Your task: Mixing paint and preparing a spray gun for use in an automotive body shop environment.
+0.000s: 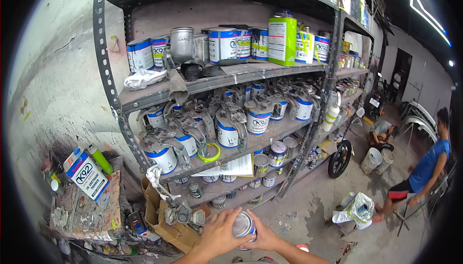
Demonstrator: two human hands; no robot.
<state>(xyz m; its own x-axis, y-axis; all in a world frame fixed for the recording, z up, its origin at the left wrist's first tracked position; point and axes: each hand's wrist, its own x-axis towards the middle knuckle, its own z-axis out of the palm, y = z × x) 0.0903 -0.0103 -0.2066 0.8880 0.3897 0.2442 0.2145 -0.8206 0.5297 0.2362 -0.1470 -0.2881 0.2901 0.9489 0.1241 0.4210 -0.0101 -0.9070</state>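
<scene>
Tin first: a small round can [243, 225] with a shiny silver lid sits low in the near middle of my view, held up in front of the metal shelf rack [112, 85]. Both my hands are closed on it. My left hand [218, 235] wraps its left side with fingers curled over the rim, and my right hand [265, 239] cups it from the right and underneath, thumb against the wall of the can.

Just left of my left hand, a grey respirator mask [183, 214] lies on top of a torn cardboard box [169, 228] at the foot of the rack. Farther left, a paint-spattered surface [89, 211] carries a rectangular blue and white thinner tin [86, 173] and a green spray can [100, 159] lying against the wall.

Beyond my hands, the rack's shelves are crowded with blue and white paint cans [258, 119], many with grey mixing lids clamped on. A sheet of paper [231, 166] hangs over the edge of one shelf, and a tall green tin [282, 40] stands on the upper shelf.

Far right, on the stained concrete floor [313, 206], stand two white buckets [377, 160] and a black wheel [340, 159]. A person in a blue shirt [427, 165] sits on a chair there, and another person [383, 131] crouches farther back.
</scene>
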